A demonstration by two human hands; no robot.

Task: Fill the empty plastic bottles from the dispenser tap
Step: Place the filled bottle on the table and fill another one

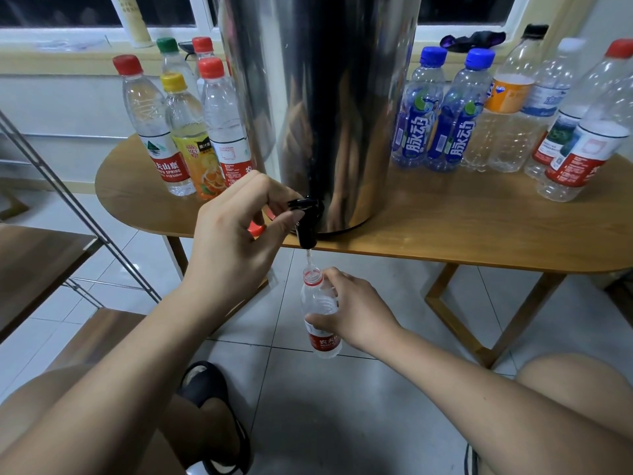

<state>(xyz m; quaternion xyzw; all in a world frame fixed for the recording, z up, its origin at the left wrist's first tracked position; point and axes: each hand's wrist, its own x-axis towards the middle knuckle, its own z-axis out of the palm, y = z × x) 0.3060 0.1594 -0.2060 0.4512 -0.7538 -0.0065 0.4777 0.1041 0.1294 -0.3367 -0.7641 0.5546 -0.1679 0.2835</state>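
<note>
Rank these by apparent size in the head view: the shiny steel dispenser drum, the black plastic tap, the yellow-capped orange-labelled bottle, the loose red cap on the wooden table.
1. shiny steel dispenser drum
2. yellow-capped orange-labelled bottle
3. black plastic tap
4. loose red cap, partly hidden by the left hand

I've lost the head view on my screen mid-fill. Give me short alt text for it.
The left hand pinches the lever of the black tap on a steel dispenser, while the right hand holds an uncapped bottle under the spout, a thin stream running into its neck. Capped bottles stand on the wooden table on both sides of the dispenser.
</note>
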